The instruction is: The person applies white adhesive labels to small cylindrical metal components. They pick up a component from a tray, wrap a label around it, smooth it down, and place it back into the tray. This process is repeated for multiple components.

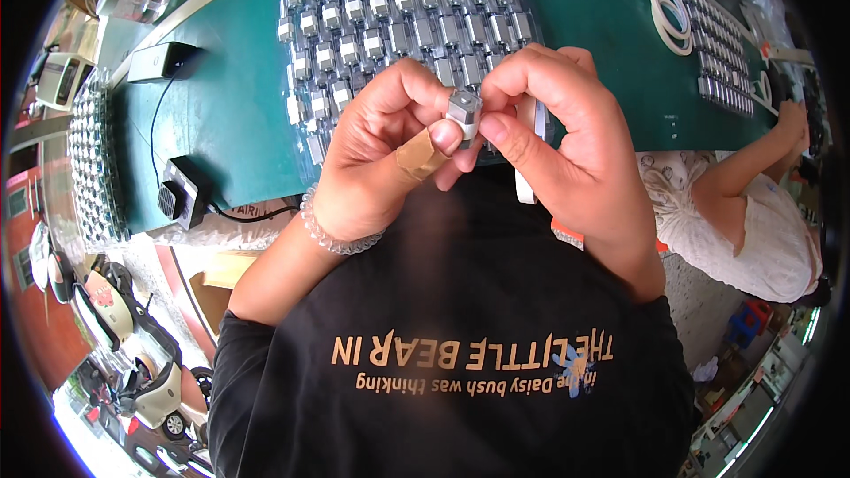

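A small grey metal motor [463, 104] with a white band around its lower part is held up in front of my chest. My left hand [376, 155] pinches it between thumb and fingers; a tan bandage wraps that thumb. On the motor's other side, my right hand [567, 119] has its thumb and index finger closed at the white band, perhaps on a tape end too small to make out. A white tape roll [526, 186] hangs by the right palm, partly hidden by the fingers. Behind both hands lies a clear plastic tray [285, 62] of similar motors, many banded white, several plain grey.
The green table [235, 62] carries a black box [162, 62] and a black corded device [184, 193] at left. Another motor tray [93, 159] lies at the left edge. White rings [668, 18] and more motors [722, 62] lie at right, near another person [744, 221].
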{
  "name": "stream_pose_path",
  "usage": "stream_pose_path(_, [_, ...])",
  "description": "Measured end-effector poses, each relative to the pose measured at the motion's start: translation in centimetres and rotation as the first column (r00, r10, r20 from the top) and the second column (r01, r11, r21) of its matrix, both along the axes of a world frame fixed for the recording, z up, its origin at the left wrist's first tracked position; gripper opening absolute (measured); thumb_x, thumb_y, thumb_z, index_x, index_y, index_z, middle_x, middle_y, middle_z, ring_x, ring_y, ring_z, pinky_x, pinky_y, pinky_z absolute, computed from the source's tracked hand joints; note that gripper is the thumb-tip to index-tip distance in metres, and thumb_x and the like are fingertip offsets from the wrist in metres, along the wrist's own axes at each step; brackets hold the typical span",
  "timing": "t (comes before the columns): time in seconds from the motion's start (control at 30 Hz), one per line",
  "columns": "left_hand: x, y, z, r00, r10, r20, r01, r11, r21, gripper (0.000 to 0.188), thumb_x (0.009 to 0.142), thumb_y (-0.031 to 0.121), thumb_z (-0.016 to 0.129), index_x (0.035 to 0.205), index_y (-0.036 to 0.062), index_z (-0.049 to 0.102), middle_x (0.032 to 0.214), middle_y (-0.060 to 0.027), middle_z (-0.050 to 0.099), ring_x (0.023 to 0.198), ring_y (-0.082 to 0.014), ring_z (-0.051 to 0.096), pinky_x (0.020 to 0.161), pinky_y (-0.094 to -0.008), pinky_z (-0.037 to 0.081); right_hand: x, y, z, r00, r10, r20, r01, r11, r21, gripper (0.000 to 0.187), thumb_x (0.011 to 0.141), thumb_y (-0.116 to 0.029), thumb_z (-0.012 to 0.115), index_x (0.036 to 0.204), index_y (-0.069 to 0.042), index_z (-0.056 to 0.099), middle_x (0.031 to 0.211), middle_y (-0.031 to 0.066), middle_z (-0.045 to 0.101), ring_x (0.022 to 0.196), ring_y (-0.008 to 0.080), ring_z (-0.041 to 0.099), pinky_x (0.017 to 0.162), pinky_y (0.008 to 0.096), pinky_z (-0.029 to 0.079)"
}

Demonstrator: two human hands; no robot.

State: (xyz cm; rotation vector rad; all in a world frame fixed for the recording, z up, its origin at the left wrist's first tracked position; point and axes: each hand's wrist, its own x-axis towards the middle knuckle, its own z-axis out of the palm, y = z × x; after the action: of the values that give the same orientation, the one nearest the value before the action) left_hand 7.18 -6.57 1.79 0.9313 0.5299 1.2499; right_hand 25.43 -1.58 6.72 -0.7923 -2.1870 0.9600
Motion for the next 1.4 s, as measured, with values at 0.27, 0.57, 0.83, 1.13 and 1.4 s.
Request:
stream_pose_path(0.27, [0.5, 0.2, 0.4, 0.910, 0.299, -0.287, -0.220, 0.935, 0.277, 0.003, 0.094, 0.003, 0.052, 0.096, 0.0010, 0.052, 0.085, -0.0038, 0.058, 0.071, -0.0081, 0.057, 0.061, -0.0218, 0.046, 0.0, 0.0, 0.1, 0.999, -0.021, 0.042, 0.017, 0.995, 0.097, 0.010, 0.083, -0.012, 0.066, 0.084, -0.006, 0.058, 0.075, 0.0009, 0.055, 0.069, 0.0129, 0.050, 0.079, 0.0293, 0.030])
stream_pose_path(0.57, [0.5, 0.0, 0.6, 0.715, 0.520, -0.467, -0.283, 0.826, 0.487, 0.024, 0.080, -0.003, 0.066, 0.102, -0.0036, 0.056, 0.083, -0.0100, 0.063, 0.072, -0.0153, 0.063, 0.067, -0.0276, 0.051, -0.1, -0.1, 0.1, 0.991, -0.115, 0.069, 0.099, 0.976, 0.194, 0.010, 0.081, -0.009, 0.066, 0.083, -0.006, 0.057, 0.077, 0.0018, 0.058, 0.071, 0.0161, 0.052, 0.078, 0.0310, 0.031])
stream_pose_path(0.83, [0.2, -0.3, 1.5, 0.610, 0.488, -0.624, -0.122, 0.836, 0.535, 0.039, 0.080, -0.010, 0.065, 0.115, -0.0049, 0.048, 0.105, -0.0098, 0.059, 0.097, -0.0150, 0.061, 0.087, -0.0295, 0.049, -0.2, 0.0, 0.4, 0.987, -0.110, 0.117, 0.074, 0.958, 0.276, 0.010, 0.079, -0.007, 0.067, 0.081, -0.007, 0.057, 0.075, 0.0006, 0.058, 0.071, 0.0174, 0.052, 0.076, 0.0315, 0.031])
stream_pose_path(1.13, [-0.1, 0.0, 1.2, 0.685, 0.422, -0.594, -0.019, 0.825, 0.565, 0.037, 0.081, -0.012, 0.059, 0.115, -0.0027, 0.046, 0.108, -0.0088, 0.055, 0.097, -0.0149, 0.060, 0.088, -0.0295, 0.048, -0.1, -0.2, 0.2, 0.981, -0.108, 0.161, 0.070, 0.972, 0.224, 0.011, 0.079, -0.008, 0.067, 0.081, -0.006, 0.057, 0.077, 0.0018, 0.057, 0.072, 0.0173, 0.054, 0.076, 0.0315, 0.032])
stream_pose_path(1.4, [0.4, 0.1, 0.9, 0.795, 0.376, -0.476, -0.156, 0.885, 0.439, 0.038, 0.075, -0.012, 0.054, 0.111, -0.0011, 0.048, 0.091, -0.0090, 0.059, 0.077, -0.0137, 0.060, 0.067, -0.0262, 0.049, 0.0, -0.1, 0.2, 0.986, -0.063, 0.153, 0.038, 0.986, 0.163, 0.011, 0.081, -0.009, 0.067, 0.082, -0.006, 0.057, 0.077, 0.0013, 0.057, 0.075, 0.0160, 0.054, 0.079, 0.0311, 0.031])
